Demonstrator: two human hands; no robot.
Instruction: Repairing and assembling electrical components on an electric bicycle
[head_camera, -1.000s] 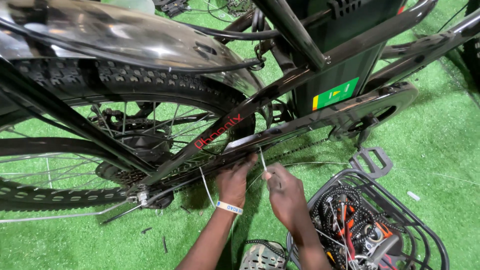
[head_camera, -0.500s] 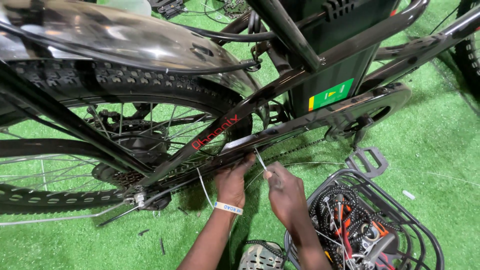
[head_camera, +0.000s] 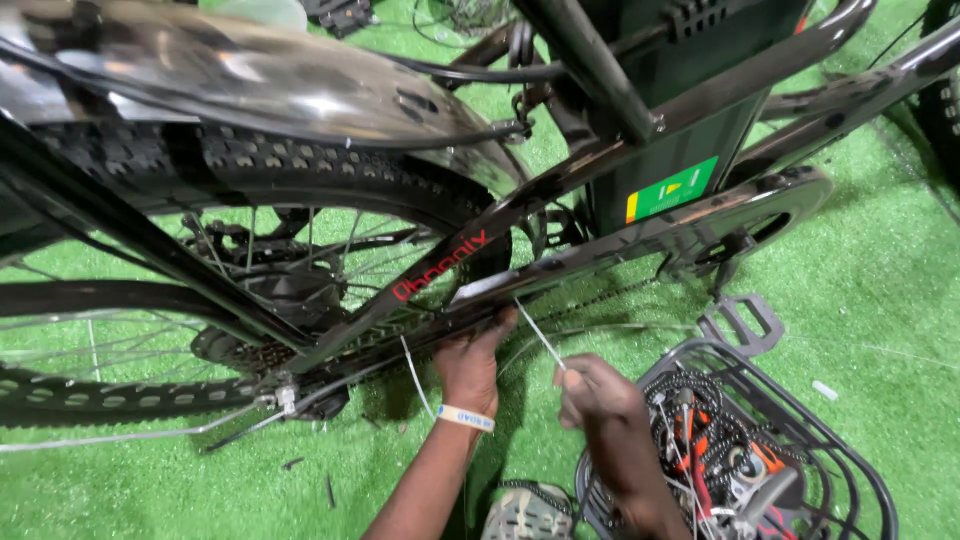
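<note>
While the bicycle frame (head_camera: 560, 270) slants from low on the left to high on the right above green artificial turf (head_camera: 880, 290), both hands work just under its lower tube. From the head camera, the left hand (head_camera: 472, 365), with a pale wristband (head_camera: 466, 418) on its wrist, reaches up and presses its fingers against the underside of that tube, touching it; whether those fingers pinch anything cannot be told. A white cable tie (head_camera: 540, 335) runs from the tube down to the right hand (head_camera: 592, 392), which is closed around the tie's free end with fingers curled tight. A second white tie (head_camera: 415, 375) hangs loose from the frame just left of the left hand. Left of the hands sits the rear wheel (head_camera: 300, 170) with knobby tyre, spokes and sprockets, and a shiny mudguard (head_camera: 250, 80) arches over it. Up to the right a dark battery box (head_camera: 690, 110) with a green and yellow label is fixed to the frame, with a chain guard (head_camera: 760, 215) and a pedal (head_camera: 745, 320) below it. Near the bottom right corner of the turf lies a black wire basket (head_camera: 850, 470) holding tangled cables, just beside the right forearm.
</note>
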